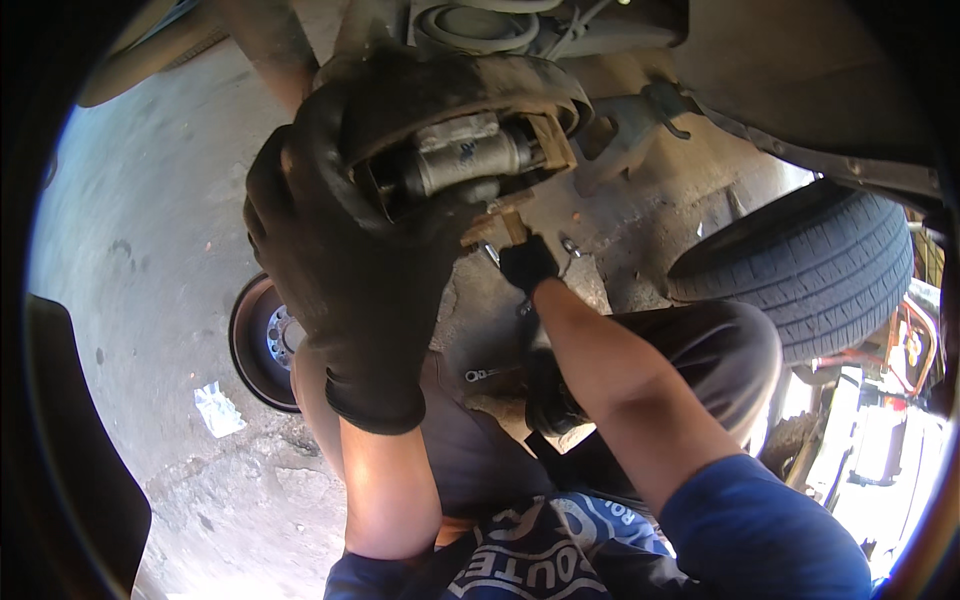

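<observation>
1. Tire (pixel 800 270), count of one, leaning over by the person's right knee. Can't tell from where I'm standing if it belongs to this corner of the car.
2. One round metal drum (pixel 255 345), or that's my best guess at what it is, on the floor past the left forearm. So it's off, and I'd call the opening-up part done.
3. One brake assembly (pixel 460 88), up under the car in front of the person, wide open with its curved dark rim on top. Closing it up looks not yet done to me, so maybe halfway along.
4. Two gloved hands. Left hand (pixel 345 235) has its fingers wrapped around the assembly's left side, thumb below. Right hand (pixel 528 262) is lower down, fingers curled tight on a brown piece.
5. One silver cylinder (pixel 468 162), sitting crosswise inside the assembly. Looks in place, but can't tell if it's fastened.
6. One crumpled white scrap (pixel 218 410) on the floor, left of the drum.
7. One brown piece (pixel 515 228) poking up from the right fist, just below the assembly. Tool or part? No clue.
8. One small shiny metal bit (pixel 571 247) just right of that fist.
</observation>
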Tool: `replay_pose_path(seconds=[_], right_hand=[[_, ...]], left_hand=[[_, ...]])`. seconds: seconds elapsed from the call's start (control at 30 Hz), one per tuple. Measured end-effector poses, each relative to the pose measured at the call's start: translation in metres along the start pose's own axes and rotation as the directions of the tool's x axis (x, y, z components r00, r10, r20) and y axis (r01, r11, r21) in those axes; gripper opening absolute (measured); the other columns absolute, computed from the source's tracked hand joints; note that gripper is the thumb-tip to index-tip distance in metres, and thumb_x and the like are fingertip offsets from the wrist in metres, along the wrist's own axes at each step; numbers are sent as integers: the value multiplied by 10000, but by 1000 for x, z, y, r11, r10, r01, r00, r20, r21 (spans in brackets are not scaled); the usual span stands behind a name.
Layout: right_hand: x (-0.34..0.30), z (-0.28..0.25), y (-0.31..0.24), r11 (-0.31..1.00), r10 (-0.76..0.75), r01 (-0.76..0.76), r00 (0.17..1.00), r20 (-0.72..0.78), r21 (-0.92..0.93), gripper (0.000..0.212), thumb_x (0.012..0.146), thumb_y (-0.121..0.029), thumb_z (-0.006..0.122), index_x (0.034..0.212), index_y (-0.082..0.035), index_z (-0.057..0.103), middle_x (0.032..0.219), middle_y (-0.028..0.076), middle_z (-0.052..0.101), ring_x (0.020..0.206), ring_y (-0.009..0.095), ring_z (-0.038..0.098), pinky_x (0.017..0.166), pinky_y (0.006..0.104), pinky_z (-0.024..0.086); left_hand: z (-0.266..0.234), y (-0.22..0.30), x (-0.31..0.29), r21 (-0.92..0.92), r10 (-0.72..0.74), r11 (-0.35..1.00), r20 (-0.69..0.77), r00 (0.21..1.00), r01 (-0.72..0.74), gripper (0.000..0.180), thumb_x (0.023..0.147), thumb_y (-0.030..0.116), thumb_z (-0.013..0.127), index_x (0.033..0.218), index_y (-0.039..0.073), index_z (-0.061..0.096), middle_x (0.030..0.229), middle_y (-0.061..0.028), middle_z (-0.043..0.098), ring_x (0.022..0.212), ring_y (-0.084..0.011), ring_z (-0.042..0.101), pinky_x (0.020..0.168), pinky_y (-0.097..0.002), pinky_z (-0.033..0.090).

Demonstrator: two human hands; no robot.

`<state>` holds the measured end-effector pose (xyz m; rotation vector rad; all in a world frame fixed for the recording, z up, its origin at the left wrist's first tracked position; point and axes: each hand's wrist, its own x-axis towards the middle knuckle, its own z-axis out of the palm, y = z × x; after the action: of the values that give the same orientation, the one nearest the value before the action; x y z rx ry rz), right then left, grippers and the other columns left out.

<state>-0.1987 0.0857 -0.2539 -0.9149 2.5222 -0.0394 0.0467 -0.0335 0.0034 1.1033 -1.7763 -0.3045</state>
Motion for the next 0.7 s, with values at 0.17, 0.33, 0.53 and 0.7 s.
replay_pose_path(seconds=[0.17,0.33,0.53,0.7], right_hand=[[17,72,4,998,-37,34,998,58,44,489,957,-307,641,1392,-115,527,1389,246,611,1245,467,652,1032,550,541],[51,95,33,993,-113,117,983,-142,16,376,936,-264,709,1260,-94,622,1119,207,706,1118,438,703,946,501,578],[54,-92,-15,880,-27,396,594,-804,262,137,987,-153,617,1035,-50,694,928,185,690,929,326,673,848,457,519],[-38,-310,-113,211,-387,871,491,-780,444,272,1070,-216,641,1288,-53,628,1004,3,683,903,99,669,774,294,572]], left_hand=[[-8,11,0,70,3,998,19,1000,-4,978,568,89,995,1429,59,532,1391,-162,575,1266,-328,617,1060,-435,556],[-8,15,1,-54,-71,996,61,996,74,1007,565,160,1007,1450,59,538,1402,-153,558,1283,-335,608,1076,-435,556],[-13,15,-1,-1,-88,996,49,995,89,963,580,202,1001,1426,65,562,1348,-166,582,1239,-353,608,1041,-469,550],[-13,15,3,70,-60,996,44,997,56,971,584,306,992,1419,78,550,1304,-173,588,1190,-408,577,1011,-525,505]])
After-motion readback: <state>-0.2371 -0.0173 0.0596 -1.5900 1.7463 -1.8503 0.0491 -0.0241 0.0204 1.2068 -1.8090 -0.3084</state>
